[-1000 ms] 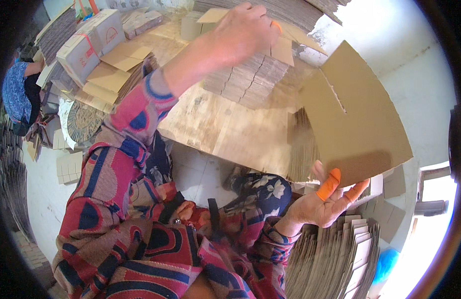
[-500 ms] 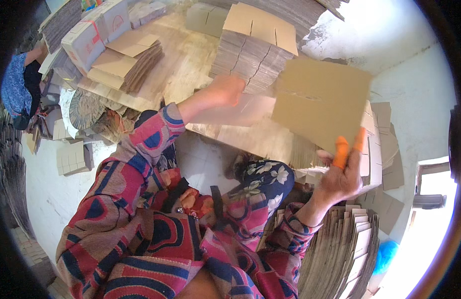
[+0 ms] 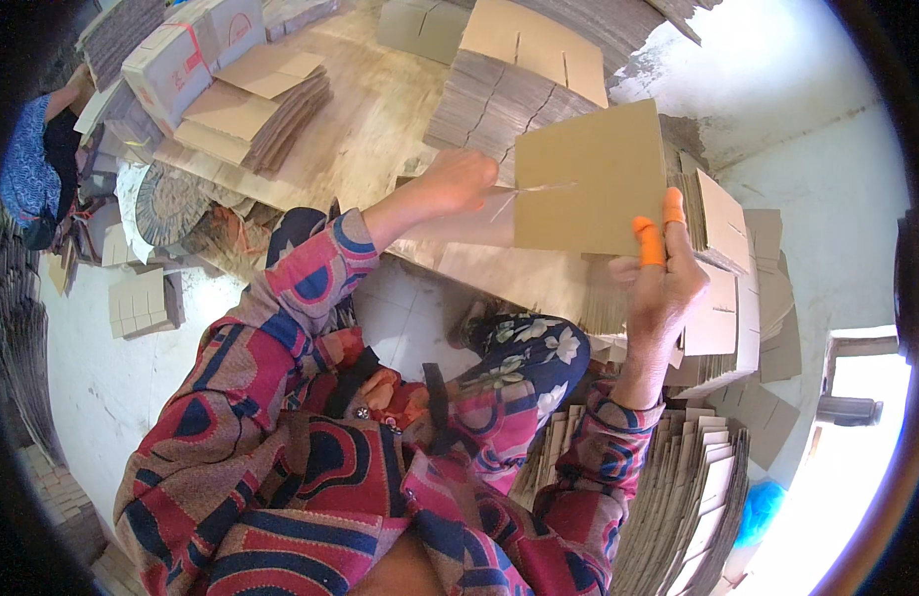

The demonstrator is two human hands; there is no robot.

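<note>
While the person sat low among stacks of card, a flat brown cardboard sheet (image 3: 591, 189) was held up in the air between both hands, above the worn wooden surface (image 3: 350, 109). The right hand (image 3: 663, 283) pinched the sheet's lower right edge, its thumb in front; two of its fingers wore orange rubber fingertips (image 3: 648, 241) (likely for grip on the smooth card, and to spare the skin). The left hand (image 3: 459, 182) was closed on the sheet's left edge, beside a slit cut into the card, so the sheet was steadied from both sides and kept flat and facing the person. Just behind it stood a tall pile of slotted cardboard blanks (image 3: 509, 84), within easy reach. More flat card lay fanned by the right knee in a lower stack (image 3: 678, 497), and another pile (image 3: 266, 104) sat at the far left of the surface, next to taped boxes (image 3: 186, 55). Another person in blue (image 3: 32, 174) was at the far left edge.
</note>
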